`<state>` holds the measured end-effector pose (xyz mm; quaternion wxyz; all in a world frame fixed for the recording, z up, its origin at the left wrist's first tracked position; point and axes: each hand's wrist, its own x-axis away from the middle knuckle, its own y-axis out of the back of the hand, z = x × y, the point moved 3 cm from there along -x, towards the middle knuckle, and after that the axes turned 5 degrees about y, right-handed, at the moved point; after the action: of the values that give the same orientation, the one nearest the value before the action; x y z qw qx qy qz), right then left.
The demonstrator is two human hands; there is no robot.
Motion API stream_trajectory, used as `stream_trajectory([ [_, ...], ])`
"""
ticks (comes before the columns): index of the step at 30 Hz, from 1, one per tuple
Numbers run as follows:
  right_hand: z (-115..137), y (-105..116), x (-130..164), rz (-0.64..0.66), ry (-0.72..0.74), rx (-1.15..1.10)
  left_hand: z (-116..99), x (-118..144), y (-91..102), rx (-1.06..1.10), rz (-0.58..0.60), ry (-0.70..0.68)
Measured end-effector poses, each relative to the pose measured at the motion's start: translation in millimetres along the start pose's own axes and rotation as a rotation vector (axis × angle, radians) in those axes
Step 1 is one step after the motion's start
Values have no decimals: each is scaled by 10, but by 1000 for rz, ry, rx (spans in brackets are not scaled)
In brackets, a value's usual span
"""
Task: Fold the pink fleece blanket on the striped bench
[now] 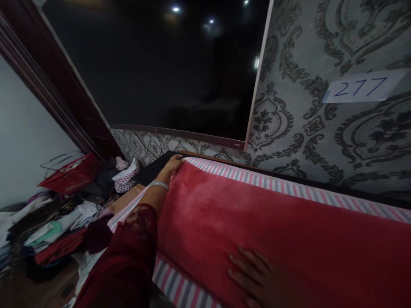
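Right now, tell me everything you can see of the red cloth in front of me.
The red cloth looks soft, with a paler, mottled patch toward its left end. It lies spread out below the dark screen, running out of view at right. Pink, grey and white striped fabric shows along its far and near edges; whether that is its lining, I can't tell. Your left hand is at its far left corner, and your right hand rests on it, fingers spread.
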<state>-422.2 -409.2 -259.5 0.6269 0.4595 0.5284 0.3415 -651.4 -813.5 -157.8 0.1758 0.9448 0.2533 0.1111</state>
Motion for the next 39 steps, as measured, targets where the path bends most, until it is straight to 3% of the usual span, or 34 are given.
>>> stream_trajectory([
  [7,-24,-112,37,-138,77,138,301,106,-234,-337,-32,-14],
  [13,-48,-212,49,-82,30,87,265,126,-338,-606,-184,-93],
  [17,48,-41,53,-16,-2,-62,247,163,-387,-746,-257,-87],
  [19,-8,126,101,-37,-86,-117,265,183,-415,-792,-249,-84],
  [21,-261,315,186,-133,-259,-127,280,202,-443,-819,-236,-89],
  [24,-958,523,332,-249,-521,-33,259,243,-464,-821,-252,-132],
  [27,-1694,570,391,-170,-713,64,180,283,-412,-794,-301,-168],
  [29,-2022,557,368,-69,-785,76,105,285,-330,-796,-335,-162],
  [32,-2266,565,282,0,-786,80,-16,241,-207,-828,-394,-175],
  [35,-2423,572,227,-83,-775,122,-52,147,-197,-851,-453,-224],
  [39,-2620,386,302,-112,-873,104,139,-26,-376,-935,-330,-172],
])
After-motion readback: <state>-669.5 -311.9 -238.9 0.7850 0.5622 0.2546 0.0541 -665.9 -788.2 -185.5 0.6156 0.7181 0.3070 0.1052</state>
